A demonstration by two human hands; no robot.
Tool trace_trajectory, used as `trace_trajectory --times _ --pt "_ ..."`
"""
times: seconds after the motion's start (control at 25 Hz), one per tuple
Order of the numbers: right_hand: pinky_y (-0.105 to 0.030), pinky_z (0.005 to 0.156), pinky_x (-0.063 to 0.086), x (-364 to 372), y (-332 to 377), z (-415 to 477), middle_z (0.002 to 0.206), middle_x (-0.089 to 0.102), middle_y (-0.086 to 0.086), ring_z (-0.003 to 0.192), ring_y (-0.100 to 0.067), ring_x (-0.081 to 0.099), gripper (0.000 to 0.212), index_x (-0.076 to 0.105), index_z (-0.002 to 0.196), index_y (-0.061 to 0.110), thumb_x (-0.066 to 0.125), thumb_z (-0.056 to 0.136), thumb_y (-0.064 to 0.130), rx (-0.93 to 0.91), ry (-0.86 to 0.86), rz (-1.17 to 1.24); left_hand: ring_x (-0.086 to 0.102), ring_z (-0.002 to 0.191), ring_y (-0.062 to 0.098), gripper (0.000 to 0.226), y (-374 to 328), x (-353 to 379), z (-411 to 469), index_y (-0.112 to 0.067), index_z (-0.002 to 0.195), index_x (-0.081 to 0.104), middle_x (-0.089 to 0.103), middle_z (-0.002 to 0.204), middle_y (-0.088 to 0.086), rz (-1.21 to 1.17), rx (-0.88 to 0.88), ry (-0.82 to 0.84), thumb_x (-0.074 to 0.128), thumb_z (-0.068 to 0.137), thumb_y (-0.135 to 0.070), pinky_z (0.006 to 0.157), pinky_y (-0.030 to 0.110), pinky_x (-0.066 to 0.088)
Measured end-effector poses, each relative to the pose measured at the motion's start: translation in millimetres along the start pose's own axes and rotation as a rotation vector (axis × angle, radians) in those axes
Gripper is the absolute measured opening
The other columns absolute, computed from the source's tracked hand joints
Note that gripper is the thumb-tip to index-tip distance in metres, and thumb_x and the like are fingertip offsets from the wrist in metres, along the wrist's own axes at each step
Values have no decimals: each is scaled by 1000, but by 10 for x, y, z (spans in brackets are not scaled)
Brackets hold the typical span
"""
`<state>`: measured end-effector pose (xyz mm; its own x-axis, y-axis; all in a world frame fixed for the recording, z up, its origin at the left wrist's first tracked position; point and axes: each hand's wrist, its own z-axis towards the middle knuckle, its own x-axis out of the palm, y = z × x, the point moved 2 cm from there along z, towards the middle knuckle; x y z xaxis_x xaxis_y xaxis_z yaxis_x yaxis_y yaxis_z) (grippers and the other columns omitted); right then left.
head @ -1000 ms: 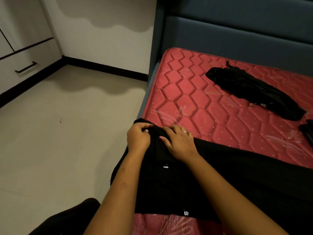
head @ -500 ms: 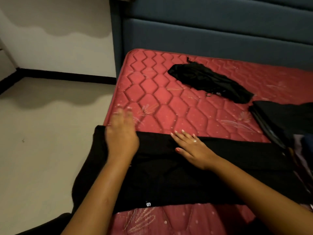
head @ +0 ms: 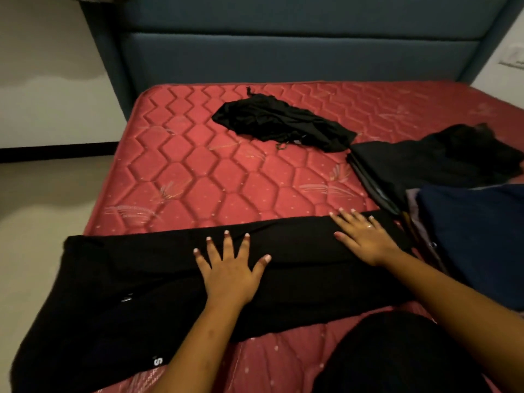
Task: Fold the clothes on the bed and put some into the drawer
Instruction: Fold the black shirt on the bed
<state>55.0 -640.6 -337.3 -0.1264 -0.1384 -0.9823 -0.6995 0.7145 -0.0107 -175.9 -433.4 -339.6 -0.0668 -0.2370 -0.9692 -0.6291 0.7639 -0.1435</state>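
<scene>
Hands: left hand (head: 229, 275) and right hand (head: 365, 239) lie flat, fingers spread, well apart on the black garment (head: 127, 279).
Tip: press outward evenly, flattening creases before folding.

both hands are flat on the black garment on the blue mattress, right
Not quite: the mattress is red, not blue. The head view shows the left hand and the right hand both flat on the black garment lying on it.
</scene>
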Motion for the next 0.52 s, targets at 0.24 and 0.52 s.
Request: trace_trajectory --times 0.24,0.52 --pt "-46 115 19 195 -473 -114 161 13 5 146 -26 15 60 15 152 34 23 98 57 407 -174 177 48 129 36 72 -1187 280 107 -18 132 59 55 138 9 -70 253 -105 27 86 -64 101 59 37" --pt "-45 99 39 164 -416 -533 146 34 -19 124 -41 43 72 19 152 9 38 97 51 620 -250 270 39 137 32 62 -1360 447 169 -27 140 48 47 145 6 -38 317 -153 26 91 -59 108 55 30"
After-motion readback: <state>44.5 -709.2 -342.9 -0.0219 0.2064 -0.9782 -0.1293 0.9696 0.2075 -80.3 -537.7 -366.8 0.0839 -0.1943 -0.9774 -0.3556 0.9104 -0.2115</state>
